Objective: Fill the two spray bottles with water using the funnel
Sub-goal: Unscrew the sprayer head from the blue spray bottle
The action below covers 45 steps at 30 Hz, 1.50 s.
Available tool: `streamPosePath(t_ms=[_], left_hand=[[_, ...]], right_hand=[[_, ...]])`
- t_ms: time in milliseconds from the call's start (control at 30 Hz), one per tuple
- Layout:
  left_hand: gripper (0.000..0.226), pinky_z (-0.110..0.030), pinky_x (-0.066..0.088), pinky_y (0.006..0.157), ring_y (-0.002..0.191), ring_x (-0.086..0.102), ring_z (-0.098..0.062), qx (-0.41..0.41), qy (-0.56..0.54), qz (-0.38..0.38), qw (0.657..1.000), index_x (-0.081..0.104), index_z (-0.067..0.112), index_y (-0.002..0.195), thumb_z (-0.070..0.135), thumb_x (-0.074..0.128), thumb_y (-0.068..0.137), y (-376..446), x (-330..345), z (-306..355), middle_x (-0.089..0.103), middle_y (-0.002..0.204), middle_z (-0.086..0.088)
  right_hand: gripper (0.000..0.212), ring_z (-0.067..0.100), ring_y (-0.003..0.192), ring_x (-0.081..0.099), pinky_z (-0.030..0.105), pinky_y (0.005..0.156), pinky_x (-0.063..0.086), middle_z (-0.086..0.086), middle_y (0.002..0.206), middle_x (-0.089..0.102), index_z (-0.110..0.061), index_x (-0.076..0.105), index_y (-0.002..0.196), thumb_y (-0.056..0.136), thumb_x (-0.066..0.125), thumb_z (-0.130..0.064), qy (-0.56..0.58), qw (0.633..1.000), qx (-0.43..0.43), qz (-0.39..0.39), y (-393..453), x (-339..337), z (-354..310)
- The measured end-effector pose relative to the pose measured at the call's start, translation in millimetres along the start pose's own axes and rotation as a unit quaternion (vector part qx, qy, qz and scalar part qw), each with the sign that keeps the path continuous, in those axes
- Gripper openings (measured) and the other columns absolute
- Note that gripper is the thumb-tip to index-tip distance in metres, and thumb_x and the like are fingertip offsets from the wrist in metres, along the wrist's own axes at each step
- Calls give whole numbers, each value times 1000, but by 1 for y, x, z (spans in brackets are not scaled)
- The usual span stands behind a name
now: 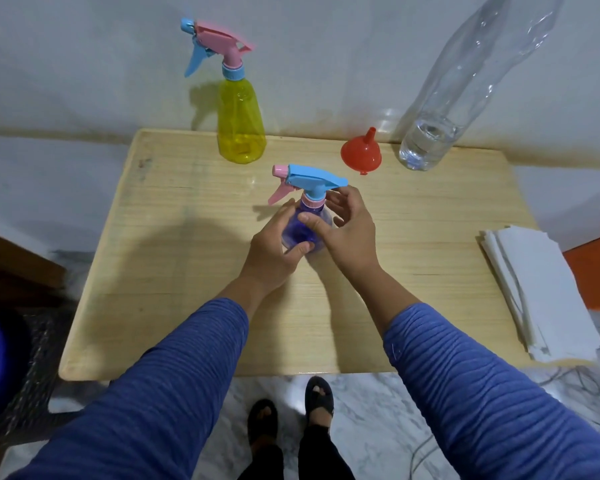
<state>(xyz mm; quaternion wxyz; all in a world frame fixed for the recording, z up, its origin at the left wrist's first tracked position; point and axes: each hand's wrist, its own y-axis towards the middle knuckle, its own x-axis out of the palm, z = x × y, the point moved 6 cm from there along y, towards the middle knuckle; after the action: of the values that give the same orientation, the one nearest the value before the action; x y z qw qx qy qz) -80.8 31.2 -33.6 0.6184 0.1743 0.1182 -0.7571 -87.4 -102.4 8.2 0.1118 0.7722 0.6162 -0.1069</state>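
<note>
Gripping the purple spray bottle (pixel 300 233) at table centre, left hand (pixel 274 247) curled around it, right hand (pixel 347 233) loosely splayed; careless unscrewing could topple it.

Place: a home room
Signs: small wooden counter (pixel 187 271) against a plain wall (pixel 84 64), marble-patterned floor (pixel 378 427), sandalled feet (pixel 291 414)
</note>
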Motion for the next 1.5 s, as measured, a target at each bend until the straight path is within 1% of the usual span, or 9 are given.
streamPosePath(t_ms=[300,433,567,667,867,1033,1167,1333,1500], left_hand=[[68,-22,41,101,119,53,-9,7,13,9,1000,43,23,139,19,71,77,2,-1,-5,56,131,6],[63,-14,43,93,112,56,-11,16,17,5,1000,45,22,136,19,72,78,2,-1,-7,60,124,5],[69,-32,43,103,120,53,-12,11,6,3,1000,43,21,138,24,71,75,4,0,-9,57,131,5],[76,-36,39,108,129,47,-13,13,14,1,1000,40,18,141,33,69,73,6,2,-10,50,140,3],[73,-34,43,104,126,49,-16,15,3,-2,1000,42,20,140,29,70,73,5,2,-11,51,138,2],[75,-37,39,108,129,46,-14,22,0,0,1000,41,18,141,29,70,73,5,0,-8,50,140,1],[73,-39,41,106,127,49,-15,19,-3,-1,1000,43,20,139,31,68,71,6,1,-9,52,137,2],[76,-37,39,108,129,47,-14,26,4,-2,1000,41,18,141,32,69,72,6,0,-8,50,140,2],[76,-37,41,106,126,49,-13,16,6,-6,1000,43,19,139,32,70,70,7,0,-12,52,137,2]], right_hand=[[31,17,99,65,47,91,52,3,103,70,-7,64,110,80,71,-14,59,998,-4,22,0,6,-9],[41,17,105,62,36,94,52,8,114,65,-10,52,124,86,66,-8,89,996,12,-29,-2,6,-10],[32,14,89,62,30,83,52,2,98,64,-17,52,102,76,70,-14,78,997,-3,20,0,6,-15],[31,16,100,63,28,87,53,7,111,65,-8,58,117,86,62,-5,109,994,5,-5,-4,10,-10],[32,6,92,62,29,85,52,-2,101,65,-12,55,107,78,68,-5,89,996,1,17,-2,8,-13],[45,8,104,61,27,93,51,-1,113,63,-22,48,127,87,61,-4,102,995,10,-17,-6,12,-9],[31,6,93,60,33,86,51,-6,98,63,-14,53,106,81,64,-1,91,996,-8,14,-2,9,-14],[48,13,106,62,27,91,53,7,118,63,-15,48,130,86,63,-6,108,994,1,-22,-6,10,-10],[28,12,98,62,35,83,54,-2,101,64,-7,57,107,82,65,0,88,996,-13,-5,0,5,-12]])
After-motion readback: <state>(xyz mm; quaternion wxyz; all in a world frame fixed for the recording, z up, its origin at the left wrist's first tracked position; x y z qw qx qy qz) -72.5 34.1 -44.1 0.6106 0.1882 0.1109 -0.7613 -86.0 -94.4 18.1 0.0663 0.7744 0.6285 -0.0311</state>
